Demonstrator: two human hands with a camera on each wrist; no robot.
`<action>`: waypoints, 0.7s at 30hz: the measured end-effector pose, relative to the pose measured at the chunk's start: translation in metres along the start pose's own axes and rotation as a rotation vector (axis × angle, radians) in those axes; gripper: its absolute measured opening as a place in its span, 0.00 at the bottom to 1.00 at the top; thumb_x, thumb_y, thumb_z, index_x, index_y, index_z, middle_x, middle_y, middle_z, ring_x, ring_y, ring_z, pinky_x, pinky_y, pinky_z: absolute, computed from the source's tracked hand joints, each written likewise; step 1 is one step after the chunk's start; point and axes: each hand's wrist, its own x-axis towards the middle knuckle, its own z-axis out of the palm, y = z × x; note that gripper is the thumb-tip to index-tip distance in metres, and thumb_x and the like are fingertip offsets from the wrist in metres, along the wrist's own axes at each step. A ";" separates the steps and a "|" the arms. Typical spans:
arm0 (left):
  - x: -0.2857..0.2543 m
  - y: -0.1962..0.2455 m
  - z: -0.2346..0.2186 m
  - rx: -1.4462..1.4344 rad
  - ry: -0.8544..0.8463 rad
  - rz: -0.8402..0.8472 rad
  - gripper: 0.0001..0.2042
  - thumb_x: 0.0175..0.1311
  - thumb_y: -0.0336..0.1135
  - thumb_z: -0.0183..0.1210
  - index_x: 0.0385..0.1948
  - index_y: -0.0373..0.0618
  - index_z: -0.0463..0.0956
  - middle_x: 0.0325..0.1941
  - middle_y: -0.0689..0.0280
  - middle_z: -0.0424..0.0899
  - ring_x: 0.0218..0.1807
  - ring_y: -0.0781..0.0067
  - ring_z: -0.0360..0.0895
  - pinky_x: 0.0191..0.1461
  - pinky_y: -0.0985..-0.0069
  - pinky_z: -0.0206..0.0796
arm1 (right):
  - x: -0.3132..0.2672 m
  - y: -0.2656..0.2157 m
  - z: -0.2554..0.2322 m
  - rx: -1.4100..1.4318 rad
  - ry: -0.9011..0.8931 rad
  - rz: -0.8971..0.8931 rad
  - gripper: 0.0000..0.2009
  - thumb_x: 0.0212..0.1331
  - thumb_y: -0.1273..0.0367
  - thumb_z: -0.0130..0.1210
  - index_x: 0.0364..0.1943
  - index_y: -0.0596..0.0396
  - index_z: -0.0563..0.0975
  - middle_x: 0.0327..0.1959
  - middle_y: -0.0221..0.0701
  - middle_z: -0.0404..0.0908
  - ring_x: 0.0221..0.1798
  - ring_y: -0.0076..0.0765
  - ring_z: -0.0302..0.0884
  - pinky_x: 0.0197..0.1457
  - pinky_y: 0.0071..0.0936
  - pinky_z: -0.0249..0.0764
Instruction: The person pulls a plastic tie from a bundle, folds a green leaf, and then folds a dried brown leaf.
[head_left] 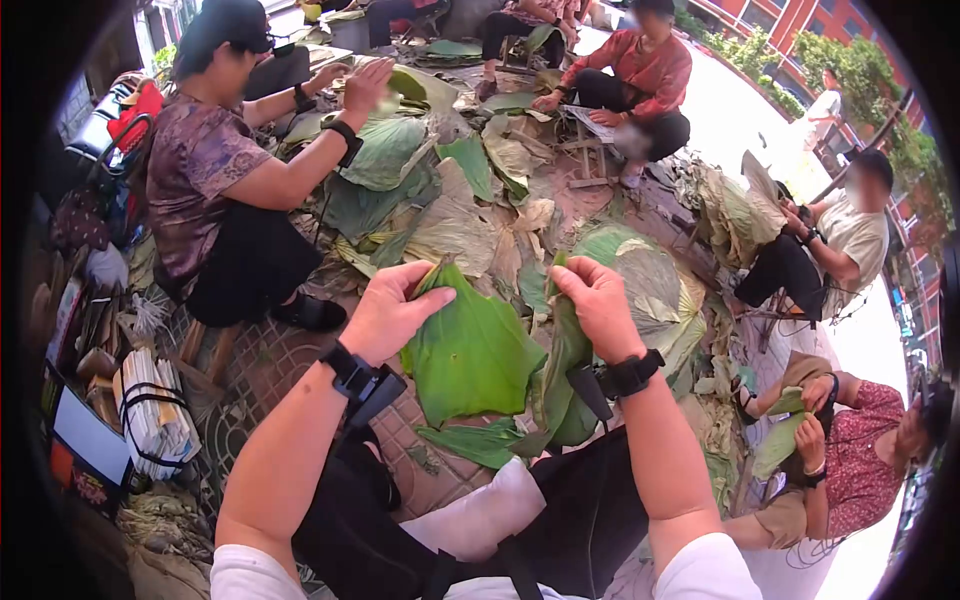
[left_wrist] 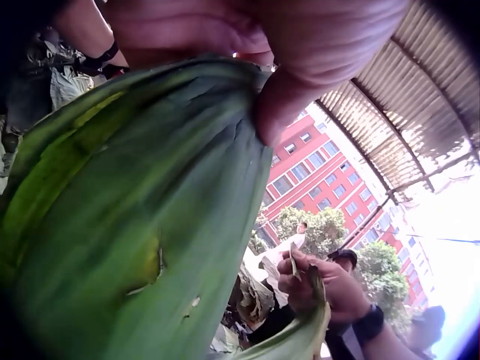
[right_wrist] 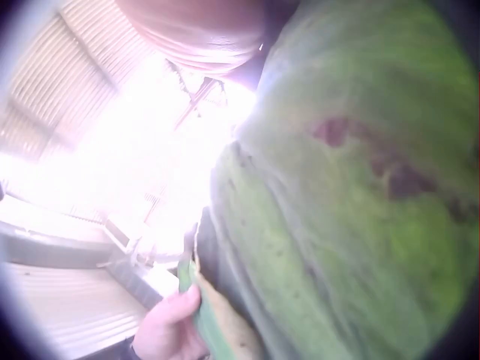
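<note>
My left hand (head_left: 395,310) pinches the top edge of a bright green lotus leaf (head_left: 470,350) between thumb and fingers. The leaf hangs broad and flat over my lap; the left wrist view shows a small tear (left_wrist: 154,276) in it. Across a gap at the top, my right hand (head_left: 595,305) pinches a darker, folded leaf part (head_left: 565,370) that hangs down and overlaps the bright leaf's lower right side. Brown-purple marks run over the leaf surface (right_wrist: 360,187) in the right wrist view. Below both lies another green leaf piece (head_left: 475,442).
A heap of green and dried leaves (head_left: 450,220) spreads over the paved ground ahead. Seated people surround it: one in a patterned shirt (head_left: 205,170) at left, another in red (head_left: 640,90) at the back. A strapped bundle of papers (head_left: 158,415) stands at left.
</note>
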 end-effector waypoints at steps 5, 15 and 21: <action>-0.012 0.009 -0.055 -0.137 0.143 -0.077 0.08 0.60 0.28 0.58 0.40 0.37 0.77 0.33 0.70 0.81 0.33 0.86 0.75 0.38 0.86 0.68 | 0.019 0.028 -0.073 -0.010 0.178 0.083 0.09 0.56 0.70 0.59 0.37 0.60 0.78 0.30 0.25 0.79 0.30 0.16 0.72 0.33 0.15 0.69; -0.023 0.008 -0.065 -0.035 -0.007 -0.082 0.06 0.62 0.28 0.56 0.37 0.38 0.76 0.32 0.75 0.79 0.33 0.90 0.71 0.38 0.85 0.66 | -0.018 0.020 0.004 -0.533 -0.354 0.002 0.24 0.46 0.65 0.67 0.50 0.54 0.76 0.39 0.26 0.82 0.26 0.16 0.71 0.33 0.18 0.70; -0.009 0.015 -0.039 -0.017 -0.193 -0.075 0.10 0.62 0.29 0.56 0.43 0.37 0.74 0.37 0.74 0.78 0.39 0.89 0.70 0.45 0.84 0.65 | -0.011 -0.010 0.063 -0.348 -0.492 -0.142 0.26 0.49 0.67 0.64 0.55 0.50 0.73 0.39 0.29 0.81 0.23 0.18 0.68 0.31 0.19 0.70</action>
